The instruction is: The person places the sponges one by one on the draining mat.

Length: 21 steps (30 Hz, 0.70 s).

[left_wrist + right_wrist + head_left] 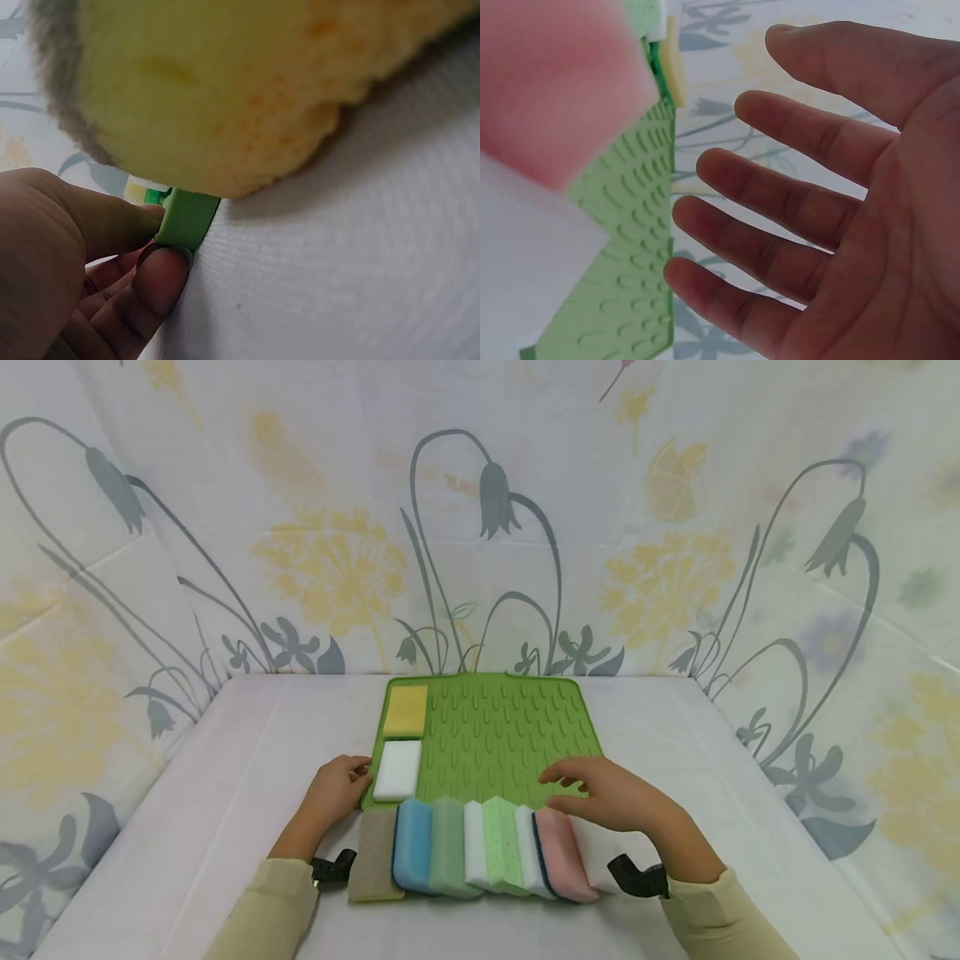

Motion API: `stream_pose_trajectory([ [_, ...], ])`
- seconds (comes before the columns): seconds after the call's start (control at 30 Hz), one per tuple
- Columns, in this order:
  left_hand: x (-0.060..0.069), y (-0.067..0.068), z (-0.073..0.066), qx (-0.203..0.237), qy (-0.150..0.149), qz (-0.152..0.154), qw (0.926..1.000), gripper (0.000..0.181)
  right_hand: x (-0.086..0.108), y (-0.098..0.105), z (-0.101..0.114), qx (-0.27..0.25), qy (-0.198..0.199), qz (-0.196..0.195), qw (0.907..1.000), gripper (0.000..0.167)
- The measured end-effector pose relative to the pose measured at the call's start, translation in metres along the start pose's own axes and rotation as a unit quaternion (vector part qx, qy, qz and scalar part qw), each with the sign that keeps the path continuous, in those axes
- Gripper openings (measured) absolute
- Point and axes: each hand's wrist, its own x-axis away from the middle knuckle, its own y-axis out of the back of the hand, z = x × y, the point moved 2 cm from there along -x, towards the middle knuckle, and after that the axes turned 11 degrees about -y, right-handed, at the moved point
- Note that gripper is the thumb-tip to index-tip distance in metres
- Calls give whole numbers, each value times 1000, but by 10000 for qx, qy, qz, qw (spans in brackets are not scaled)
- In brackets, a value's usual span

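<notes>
A green drying mat (510, 735) with raised drop-shaped ridges lies on the table. My left hand (339, 789) is at its left edge; in the left wrist view the thumb (112, 225) and index finger pinch that edge. Two sponges lie flat on the mat's left side, a yellow one (406, 711) at the back and a white one (397, 770) nearer me. Above the mat's front right part hovers my right hand (600, 789), holding nothing. Its fingers (780, 195) are spread and nearly straight in the right wrist view.
Along the mat's front edge stands a row of several sponges: grey-beige (375, 856), blue (414, 847), sage green (450, 847), light green (502, 847), pink (566, 856) and white ones, one white (596, 852) at the right end. A flowered cloth (480, 568) hangs behind the table.
</notes>
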Motion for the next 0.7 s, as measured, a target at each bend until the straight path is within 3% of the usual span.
stream_pose_trajectory([
  [0.13,3,0,1,9,-7,-23,10000,38,8,-2,-10,40,-112,-139,9998,34],
  [0.47,2,1,-1,-18,-34,-15,10000,37,28,-10,-35,-172,-863,-615,9942,52],
  [0.7,0,0,0,-55,-7,44,10000,37,33,-20,-44,-377,-1264,-529,9899,65],
])
